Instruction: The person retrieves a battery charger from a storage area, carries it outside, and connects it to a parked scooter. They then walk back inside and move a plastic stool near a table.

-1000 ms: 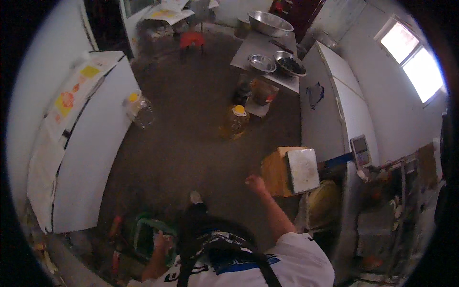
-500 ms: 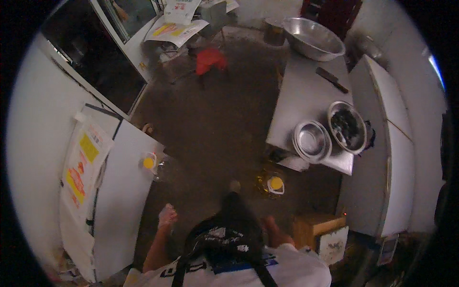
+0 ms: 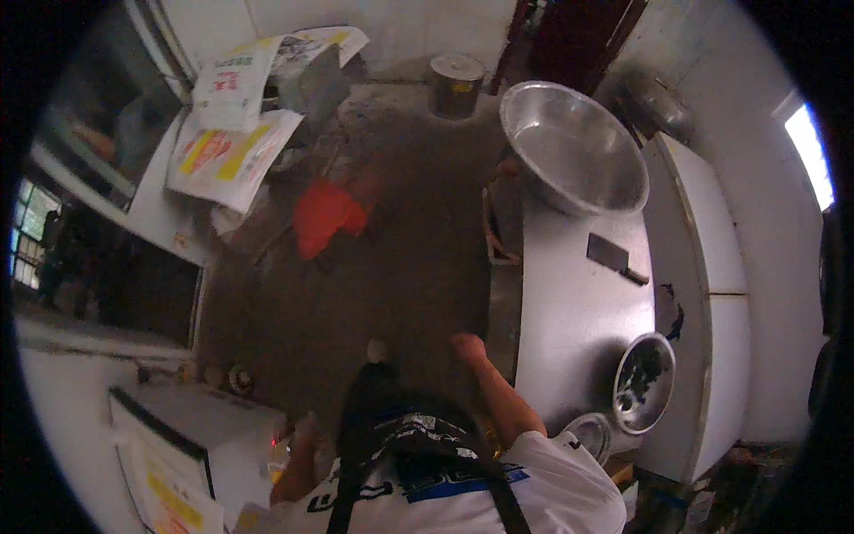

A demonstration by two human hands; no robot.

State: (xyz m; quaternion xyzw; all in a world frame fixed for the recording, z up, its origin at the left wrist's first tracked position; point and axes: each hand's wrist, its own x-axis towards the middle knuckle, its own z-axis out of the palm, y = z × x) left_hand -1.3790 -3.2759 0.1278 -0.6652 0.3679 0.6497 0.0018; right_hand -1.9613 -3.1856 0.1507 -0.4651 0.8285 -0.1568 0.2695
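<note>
My right hand hangs out in front of me, just left of the steel-topped table. It touches nothing that I can see, and its fingers are too dark and smeared to read. My left hand hangs low by my left side, near the white chest-like appliance; blur hides its fingers. On the table stands a large metal basin at the far end. A cleaver lies flat nearer to me. Closer still sit a metal bowl with dark contents and some metal bowls, partly hidden by my shoulder.
A red-covered stool or seat stands on the floor ahead left. Behind it, printed white sacks cover some items. A lidded metal pot stands by the far wall. A long white cabinet runs along the right.
I have moved forward and the view has shifted: the basin, cleaver and red seat are nearer. My right arm has swung forward, and my left hand has dropped back.
</note>
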